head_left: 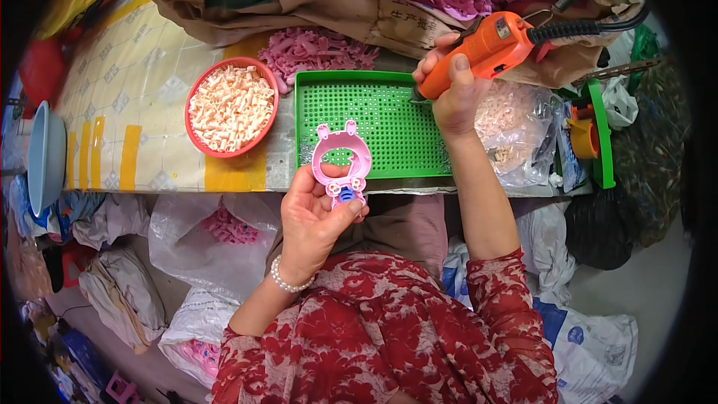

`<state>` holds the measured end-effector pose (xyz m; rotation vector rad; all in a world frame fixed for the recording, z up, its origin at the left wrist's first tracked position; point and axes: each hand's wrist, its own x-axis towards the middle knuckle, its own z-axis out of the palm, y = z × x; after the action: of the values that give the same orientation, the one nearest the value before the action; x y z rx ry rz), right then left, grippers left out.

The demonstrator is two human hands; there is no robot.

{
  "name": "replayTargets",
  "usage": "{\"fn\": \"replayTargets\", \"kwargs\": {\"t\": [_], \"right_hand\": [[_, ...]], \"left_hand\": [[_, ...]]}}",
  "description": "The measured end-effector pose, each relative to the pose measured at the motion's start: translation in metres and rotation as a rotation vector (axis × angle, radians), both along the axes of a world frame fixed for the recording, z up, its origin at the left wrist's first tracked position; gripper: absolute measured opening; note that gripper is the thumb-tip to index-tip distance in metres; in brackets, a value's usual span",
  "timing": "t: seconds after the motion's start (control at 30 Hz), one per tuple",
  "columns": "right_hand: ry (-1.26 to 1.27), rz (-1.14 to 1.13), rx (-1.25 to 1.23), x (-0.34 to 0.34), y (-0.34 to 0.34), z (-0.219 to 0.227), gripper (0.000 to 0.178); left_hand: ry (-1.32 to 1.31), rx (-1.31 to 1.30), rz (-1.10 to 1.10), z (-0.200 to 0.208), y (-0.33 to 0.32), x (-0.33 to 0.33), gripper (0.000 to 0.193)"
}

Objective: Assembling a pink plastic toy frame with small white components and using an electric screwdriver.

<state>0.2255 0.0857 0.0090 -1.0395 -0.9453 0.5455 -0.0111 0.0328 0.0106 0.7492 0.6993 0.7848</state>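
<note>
Pinched between the thumb and fingers of my left hand (pixel 313 213) is a pink plastic toy shell (pixel 329 173), shaped like a rabbit-eared figure with a large opening in its head. A blue part (pixel 346 194) sits in its body. My right hand (pixel 458 93) is wrapped round an orange electric screwdriver (pixel 479 54), held tilted with its tip down toward the right side of a green perforated tray (pixel 374 116). A black coiled cord (pixel 565 31) runs from the tool's upper end. The tip stays apart from the shell.
Left of the tray stands a red bowl (pixel 196 135) full of small cream-coloured parts (pixel 230 105). Pink parts (pixel 318 54) are heaped behind the tray, below a brown paper sack (pixel 299 11). A clear bag of pale parts (pixel 512 131) lies at right. A blue basin (pixel 46 158) is at far left.
</note>
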Motion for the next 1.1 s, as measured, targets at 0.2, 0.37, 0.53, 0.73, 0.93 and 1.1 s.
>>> {"fn": "replayTargets", "kwargs": {"t": [0.2, 0.37, 0.53, 0.73, 0.93, 1.1], "right_hand": [[0.0, 0.001, -0.011, -0.001, -0.001, 0.0, 0.043], [0.012, -0.003, 0.02, -0.002, -0.004, 0.005, 0.043], [-0.026, -0.015, 0.024, -0.008, -0.012, 0.026, 0.05], [0.041, 0.171, 0.037, -0.021, -0.035, 0.046, 0.065], [0.127, 0.485, 0.139, -0.049, -0.06, 0.064, 0.078], [0.097, 0.488, 0.114, -0.067, -0.069, 0.065, 0.079]], "left_hand": [[0.02, -0.012, -0.005, 0.001, -0.001, 0.0, 0.035], [0.003, -0.017, -0.001, 0.001, -0.002, 0.002, 0.034], [0.03, -0.011, -0.001, 0.0, 0.001, 0.003, 0.032], [0.045, -0.034, 0.011, 0.003, 0.003, 0.005, 0.032], [0.035, -0.057, -0.02, 0.006, 0.003, 0.004, 0.032], [0.032, -0.074, -0.033, 0.006, 0.001, 0.004, 0.033]]}}
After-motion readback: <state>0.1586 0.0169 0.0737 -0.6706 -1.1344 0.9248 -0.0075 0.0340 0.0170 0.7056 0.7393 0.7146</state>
